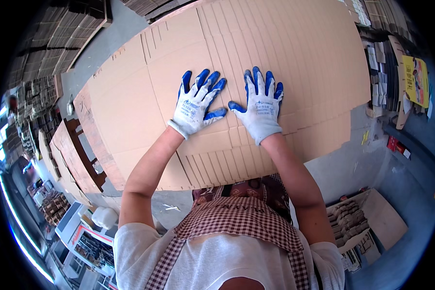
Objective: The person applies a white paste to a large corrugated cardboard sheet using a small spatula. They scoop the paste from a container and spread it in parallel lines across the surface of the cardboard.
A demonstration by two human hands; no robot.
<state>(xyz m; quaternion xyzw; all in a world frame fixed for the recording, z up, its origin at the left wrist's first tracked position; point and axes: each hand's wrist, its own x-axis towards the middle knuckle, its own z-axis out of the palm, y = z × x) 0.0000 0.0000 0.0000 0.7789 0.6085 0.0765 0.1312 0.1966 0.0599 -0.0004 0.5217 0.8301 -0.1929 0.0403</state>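
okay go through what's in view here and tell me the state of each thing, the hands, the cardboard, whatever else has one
Left hand: gloved, open, fingers spread, pressed flat on the cardboard.
Right hand: gloved, open, palm down on the cardboard.
Cardboard sheets: flat, unfolded, slotted, stacked in overlapping layers.
Open box: on the floor at lower right, holding cardboard pieces.
Cardboard stacks: piled flat at upper left.
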